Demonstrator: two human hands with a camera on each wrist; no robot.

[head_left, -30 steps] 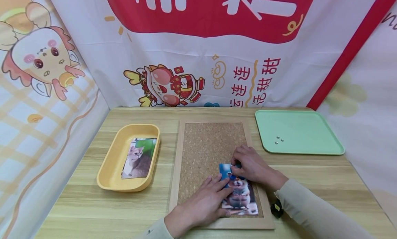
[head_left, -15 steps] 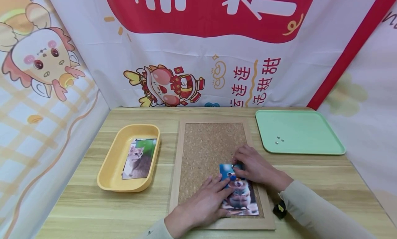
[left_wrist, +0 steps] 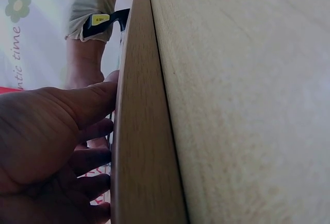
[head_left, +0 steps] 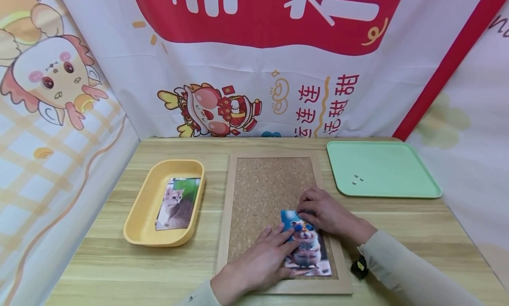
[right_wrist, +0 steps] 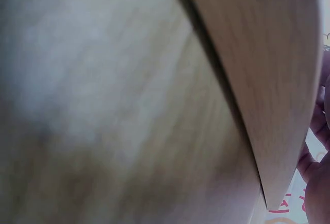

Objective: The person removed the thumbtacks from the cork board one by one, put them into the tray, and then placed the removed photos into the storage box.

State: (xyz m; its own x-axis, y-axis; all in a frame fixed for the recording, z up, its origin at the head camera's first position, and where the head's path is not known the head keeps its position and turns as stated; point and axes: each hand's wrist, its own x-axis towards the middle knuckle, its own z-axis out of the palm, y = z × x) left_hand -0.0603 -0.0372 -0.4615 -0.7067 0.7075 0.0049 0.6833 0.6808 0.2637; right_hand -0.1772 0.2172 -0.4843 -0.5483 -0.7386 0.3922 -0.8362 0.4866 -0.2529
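Note:
A photo of a hamster in blue sunglasses (head_left: pixel 308 253) lies on the lower right of a wood-framed corkboard (head_left: pixel 270 182). My left hand (head_left: pixel 260 257) rests on the photo's left side, its fingers spread and straight. At the photo's top edge, my right hand (head_left: pixel 326 213) has its fingers curled and pinches a tiny silvery thumbtack, mostly hidden by the fingertips. In the left wrist view, the left hand's thumb and fingers (left_wrist: pixel 93 100) reach over the board's wooden edge (left_wrist: pixel 144 131). Only part of the right hand (right_wrist: pixel 317 183) shows in the right wrist view.
A yellow bin (head_left: pixel 137 222) with a cat photo (head_left: pixel 175 209) in it stands left of the board. At the back right lies a green tray (head_left: pixel 397 173) holding several small silver thumbtacks (head_left: pixel 355 182). Printed cloth (head_left: pixel 246 63) hangs behind the wooden table (head_left: pixel 191 270).
The right hand's fingers have shifted slightly at the photo's top edge, and the silvery thumbtack seen there half a second ago is now mostly covered. The left hand stays in place.

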